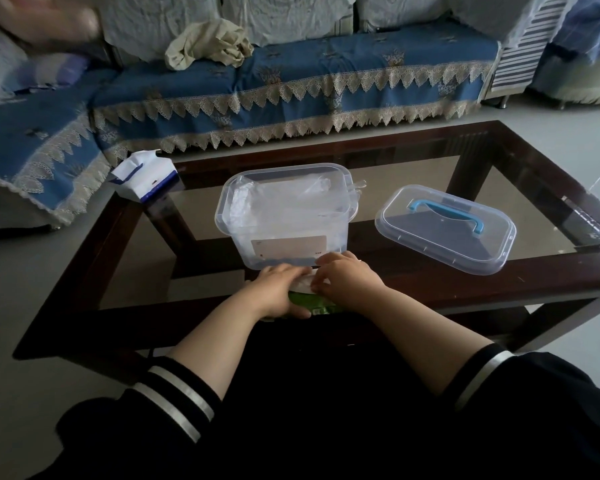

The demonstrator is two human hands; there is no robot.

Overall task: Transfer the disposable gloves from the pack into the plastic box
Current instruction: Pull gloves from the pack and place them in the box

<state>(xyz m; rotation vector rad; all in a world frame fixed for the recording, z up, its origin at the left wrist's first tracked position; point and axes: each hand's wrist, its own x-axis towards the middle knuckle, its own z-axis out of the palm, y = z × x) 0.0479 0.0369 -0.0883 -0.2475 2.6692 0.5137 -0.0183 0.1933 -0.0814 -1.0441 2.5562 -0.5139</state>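
At table edge | both hands (312, 285) grip green pack (314, 304) (gloves) | plastic box (284, 216) lidless

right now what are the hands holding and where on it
Both hold the green glove pack at the table's near edge: left hand clasps its left side, right hand pinches the white material at its top.

Green glove pack (312, 304) at near table edge; clear plastic box (284, 216) open, crumpled gloves (253, 206) inside

pack (310, 304) green | box (284, 216) clear | lid (443, 230) clear, blue handle | sofa (291, 84) blue, beige lace | sleeves (174, 393) black, white stripes
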